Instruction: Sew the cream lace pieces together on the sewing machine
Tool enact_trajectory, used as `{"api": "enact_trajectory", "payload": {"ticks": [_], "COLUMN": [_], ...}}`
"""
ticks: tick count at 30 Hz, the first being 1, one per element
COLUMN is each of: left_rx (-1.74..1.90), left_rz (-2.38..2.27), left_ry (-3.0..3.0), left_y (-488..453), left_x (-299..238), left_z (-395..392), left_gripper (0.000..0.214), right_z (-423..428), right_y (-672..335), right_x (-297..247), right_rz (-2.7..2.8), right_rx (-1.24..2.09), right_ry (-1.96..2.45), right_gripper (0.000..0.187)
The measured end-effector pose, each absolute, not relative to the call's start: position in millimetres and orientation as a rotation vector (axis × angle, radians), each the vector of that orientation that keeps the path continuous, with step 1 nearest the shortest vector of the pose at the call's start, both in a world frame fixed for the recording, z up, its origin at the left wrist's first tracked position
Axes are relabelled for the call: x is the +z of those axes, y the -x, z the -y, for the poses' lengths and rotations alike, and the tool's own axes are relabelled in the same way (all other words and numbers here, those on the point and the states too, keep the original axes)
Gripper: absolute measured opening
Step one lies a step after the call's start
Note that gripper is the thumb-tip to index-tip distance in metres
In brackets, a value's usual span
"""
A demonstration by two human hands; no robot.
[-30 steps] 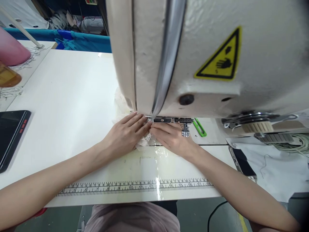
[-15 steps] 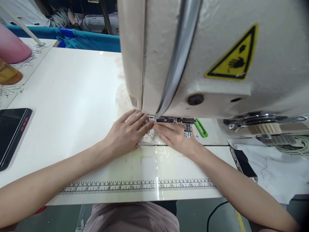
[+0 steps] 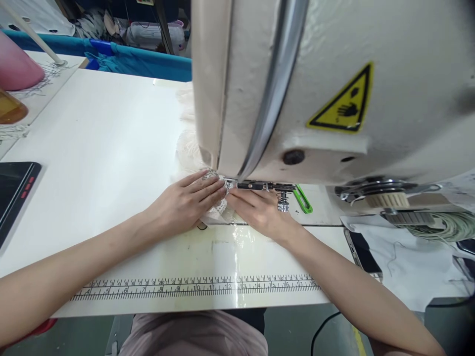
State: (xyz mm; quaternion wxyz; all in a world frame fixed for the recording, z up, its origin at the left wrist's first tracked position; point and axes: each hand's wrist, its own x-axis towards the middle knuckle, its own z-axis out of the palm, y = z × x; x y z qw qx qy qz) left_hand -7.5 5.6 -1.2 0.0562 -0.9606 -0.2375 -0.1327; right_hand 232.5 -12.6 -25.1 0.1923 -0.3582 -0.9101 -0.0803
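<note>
My left hand (image 3: 187,202) lies flat with its fingers stretched out over a piece of white lace (image 3: 223,202), beside the needle area of a sewing machine (image 3: 248,89). Sheer pale fabric (image 3: 187,148) spreads out behind that hand, partly hidden by the machine head. My right hand (image 3: 260,212) rests low on the bed, fingers extended toward the lace edge, their tips near the left fingertips. A metal guide with a spring screw (image 3: 283,201) covers part of the right hand. The needle point itself is hidden.
A green thread snipper (image 3: 303,199) lies right of the guide. Further right are a phone (image 3: 363,252) and white cloth (image 3: 404,267). A black device (image 3: 17,193) sits at the left, a pink thread cone (image 3: 18,64) behind it. A printed ruler (image 3: 196,288) runs along the front edge.
The view has shifted slightly. My left hand has slid a little left from the needle area, and more lace shows between the hands. My right hand stays beside the guide.
</note>
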Motion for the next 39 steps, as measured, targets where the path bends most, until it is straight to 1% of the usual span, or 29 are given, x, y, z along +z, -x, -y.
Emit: {"api": "enact_trajectory", "payload": {"ticks": [4, 7, 12, 17, 25, 29, 39], "left_rx": [-0.398, -0.428, -0.421, -0.426, -0.374, -0.354, -0.374], "left_rz": [0.716, 0.688, 0.722, 0.724, 0.818, 0.846, 0.876], "left_ry": [2.933, 2.903, 2.877, 2.816, 2.791, 2.749, 2.641], "left_y": [10.6, 11.0, 8.5, 7.0, 2.8, -0.2, -5.5], "left_x": [0.7, 1.5, 1.9, -1.3, -6.5, -4.9, -2.7], "left_z": [-11.3, -13.0, -10.6, -8.2, -2.1, 2.2, 7.1], "left_gripper": [0.045, 0.042, 0.039, 0.039, 0.044, 0.042, 0.037], "right_z": [15.7, 19.2, 21.2, 18.2, 18.6, 17.3, 17.1], "right_y": [-225.6, -218.3, -212.6, -213.9, -217.9, -221.7, -226.3], "right_x": [-15.2, -10.1, -9.9, -9.8, -9.9, -10.8, -15.7], "right_rz": [2.58, 2.535, 2.504, 2.502, 2.489, 2.487, 2.508], "right_rx": [-0.445, -0.507, -0.496, -0.473, -0.46, -0.455, -0.484], "right_ry": [0.953, 0.94, 0.964, 0.911, 0.919, 0.912, 0.956], "right_gripper": [0.027, 0.024, 0.017, 0.015, 0.021, 0.017, 0.023]}}
